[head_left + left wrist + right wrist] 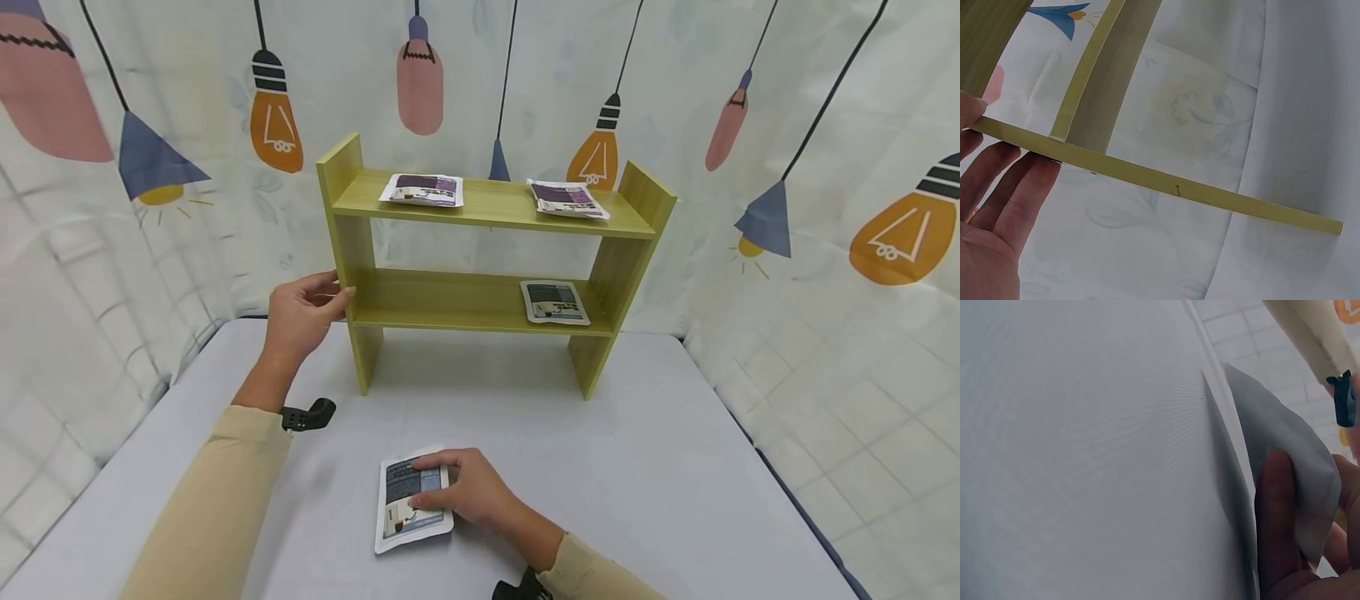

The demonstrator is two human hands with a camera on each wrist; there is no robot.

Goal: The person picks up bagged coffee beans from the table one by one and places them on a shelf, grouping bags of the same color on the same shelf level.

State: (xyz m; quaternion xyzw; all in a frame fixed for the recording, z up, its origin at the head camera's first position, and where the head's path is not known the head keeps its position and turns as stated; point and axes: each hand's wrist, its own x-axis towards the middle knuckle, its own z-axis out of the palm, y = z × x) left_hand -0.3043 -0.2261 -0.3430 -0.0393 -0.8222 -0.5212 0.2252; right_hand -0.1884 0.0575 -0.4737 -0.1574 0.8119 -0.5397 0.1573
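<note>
A small two-tier wooden shelf [465, 308], yellow-green, stands towards the back of the table. My left hand [303, 308] grips the edge of its left side panel, close to the lower board. In the left wrist view, the thumb and fingers lie on opposite sides of that panel [1147, 172]. Low over the front of the table, my right hand [468, 492] pinches a flat white-edged pouch [405, 529] with a dark and pale-blue label by its right side. The right wrist view shows the pouch's plain silvery back [1279, 437] with a finger against it.
Two purple-labelled pouches lie on the top board, one at left [423, 190] and one at right [567, 200]. A dark-green-labelled pouch [555, 302] lies at the right of the lower board. A curtain [465, 83] printed with lamps surrounds the white table [637, 467].
</note>
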